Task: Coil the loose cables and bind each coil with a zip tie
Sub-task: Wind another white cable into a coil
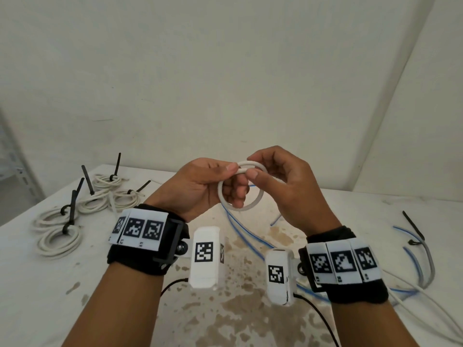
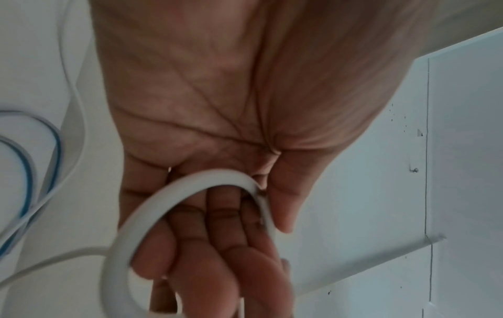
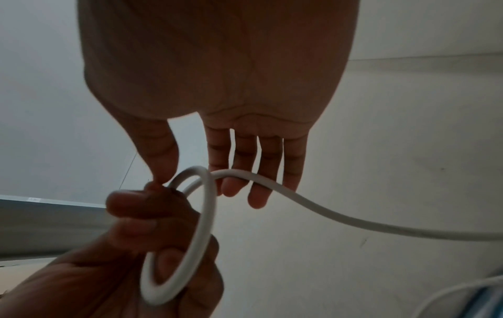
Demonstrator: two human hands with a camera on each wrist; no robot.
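- The left hand (image 1: 200, 186) pinches the white cable (image 1: 241, 187) at the top of its first loop, thumb over the strand and the other fingers passed through the ring; the coil is held in the air above the middle of the table (image 1: 350, 221). With only a single turn formed, a loosened pinch would probably let the stiff cable spring open again.
- The right hand (image 1: 283, 186) grips the same strand at about 12 o'clock on the loop, thumb tip against the left thumb, while the free length trails off over its fingers. If that hand feeds the next turn wider or narrower than the first, the coil would likely come out uneven and hard to bind.
- The trailing cable runs down toward the loose blue cables (image 1: 240, 229) at 6 o'clock below the hands; it could snag or drag them as it is drawn in.
- Neither hand holds a tie; one black zip tie (image 1: 413, 227) lies at 3 o'clock, well apart. Reaching for it one-handed risks the coil unwinding.
- The bound coils (image 1: 75, 216) sit at 9 o'clock, clear of the work.
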